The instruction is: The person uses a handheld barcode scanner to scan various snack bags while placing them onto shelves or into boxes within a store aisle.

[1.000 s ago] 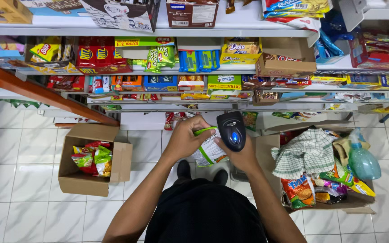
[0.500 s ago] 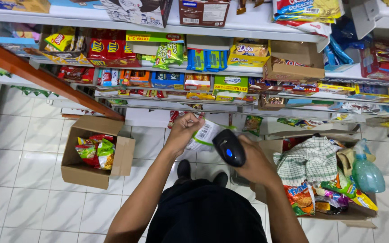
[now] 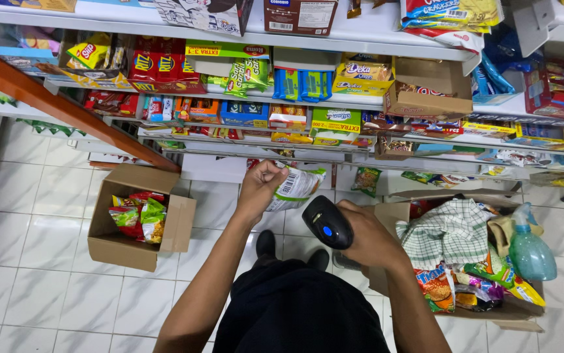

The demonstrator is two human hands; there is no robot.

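My left hand grips a white snack bag by its top edge, holding it out toward the shelves with its barcode side facing up. My right hand holds a black handheld barcode scanner with a blue button, its head aimed at the bag from a short distance to the right. Both hands are in front of my body, above the white tiled floor.
Shelves packed with snack packs and boxes run across the top. An open cardboard box with snack bags sits on the floor at left. At right, a box holds a checked cloth, snack bags and a teal spray bottle.
My left hand has carried the snack bag up and away toward the shelves. The scanner has tilted from upright to lying sideways, pointing at the bag. The view has shifted slightly.
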